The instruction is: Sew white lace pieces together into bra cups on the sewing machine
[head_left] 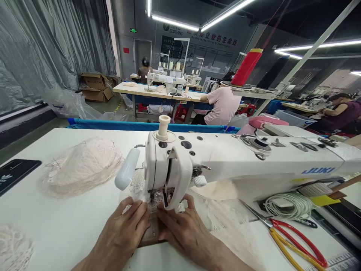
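Note:
A white JUKI sewing machine (225,158) stands on the white table (62,222). Under its needle lies a piece of pale lace fabric (141,184). My left hand (126,229) presses flat on the lace just left of the presser foot. My right hand (183,229) presses on the lace just right of it, fingertips close to the needle. Both hands lie nearly touching, fingers extended on the cloth. The needle itself is hidden behind the machine head.
A pile of pale lace pieces (81,165) lies to the left, a black phone (14,173) at the far left edge. Red-handled scissors (293,237) and a coiled white cord (287,205) lie on the right. A red thread cone (246,67) stands behind. Other people sew at tables beyond.

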Available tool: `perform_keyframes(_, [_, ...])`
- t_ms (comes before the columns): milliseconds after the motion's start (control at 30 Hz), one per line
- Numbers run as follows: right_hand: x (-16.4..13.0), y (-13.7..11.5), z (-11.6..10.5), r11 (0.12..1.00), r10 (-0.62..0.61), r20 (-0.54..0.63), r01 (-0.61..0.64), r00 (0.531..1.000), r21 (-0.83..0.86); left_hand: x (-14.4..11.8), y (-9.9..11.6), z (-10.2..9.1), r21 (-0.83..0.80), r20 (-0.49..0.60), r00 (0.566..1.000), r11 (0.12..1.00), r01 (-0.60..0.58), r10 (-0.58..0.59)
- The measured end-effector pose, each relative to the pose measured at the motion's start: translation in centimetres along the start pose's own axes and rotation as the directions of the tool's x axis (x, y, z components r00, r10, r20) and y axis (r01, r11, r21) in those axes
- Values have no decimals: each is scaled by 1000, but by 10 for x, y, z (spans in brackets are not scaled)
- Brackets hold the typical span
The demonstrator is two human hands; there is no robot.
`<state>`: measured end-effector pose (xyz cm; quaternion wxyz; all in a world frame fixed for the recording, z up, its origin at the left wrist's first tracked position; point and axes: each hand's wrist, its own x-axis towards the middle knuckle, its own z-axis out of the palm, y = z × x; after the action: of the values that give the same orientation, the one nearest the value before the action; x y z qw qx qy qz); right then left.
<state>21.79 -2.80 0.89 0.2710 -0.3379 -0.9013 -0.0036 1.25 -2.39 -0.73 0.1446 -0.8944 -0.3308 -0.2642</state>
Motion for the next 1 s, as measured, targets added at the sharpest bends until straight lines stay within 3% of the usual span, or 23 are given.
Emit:
perform_keyframes(133, [0,2,1,1000,18,-10,-18,1000,-7,4,-4,-1,2,-56,998,1000,28,-28])
perform_keyframes(433, [2,1,1,998,47,-14,-48,999,-44,20,-20,-18,59,83,993,995,84,-88])
perform_keyframes(533, [4,-5,-3,998,36,-39,-38,999,-41,8,-5,-30,103,117,991,994,46,-58])
perform_keyframes(700, [5,-18,-8,997,41,-2,-41,999,70,-39,44,-58,48,95,995,998,-33,28])
perform_keyframes(800, [4,-26,-8,973,144,53,-151,988,174,-37,45,-75,-107,110,990,989,100,-89])
perform_keyframes(867, [4,-32,-8,953,201,108,-220,974,208,-21,28,-78,-121,148,960,959,255,-236])
perform_keyframes(900, [4,-35,-8,945,224,134,-249,965,212,-11,17,-76,-130,245,911,920,370,-331])
perform_keyframes(967, [6,-42,-6,931,270,177,-304,946,204,6,-1,-69,-185,472,780,818,544,-412])
perform_keyframes(1000, [7,-45,-5,924,293,191,-329,937,194,12,-7,-65,-186,510,744,789,585,-432])
